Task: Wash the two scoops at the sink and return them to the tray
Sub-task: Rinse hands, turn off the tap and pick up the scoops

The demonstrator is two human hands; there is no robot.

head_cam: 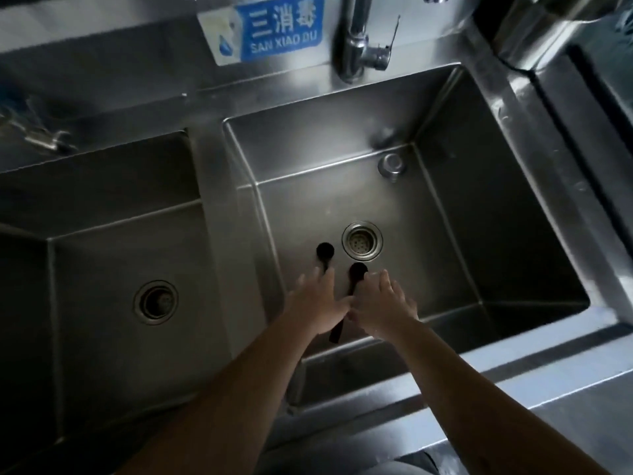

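A blue sign [279, 27] reading "SAN XIAO DU" sits on the steel backsplash beside a chrome faucet [356, 39]. A second basin [113, 269] lies left, with its own drain [156, 302].

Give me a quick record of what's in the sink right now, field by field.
basin: right basin of a steel double sink
scoops: two black scoops, left scoop and right scoop, lying on the basin floor beside the drain
left hand: fingers spread, over the left scoop's handle
right hand: fingers spread, beside the right scoop
grip: neither scoop clearly grasped
faucet: no water seen running
tray: not in view
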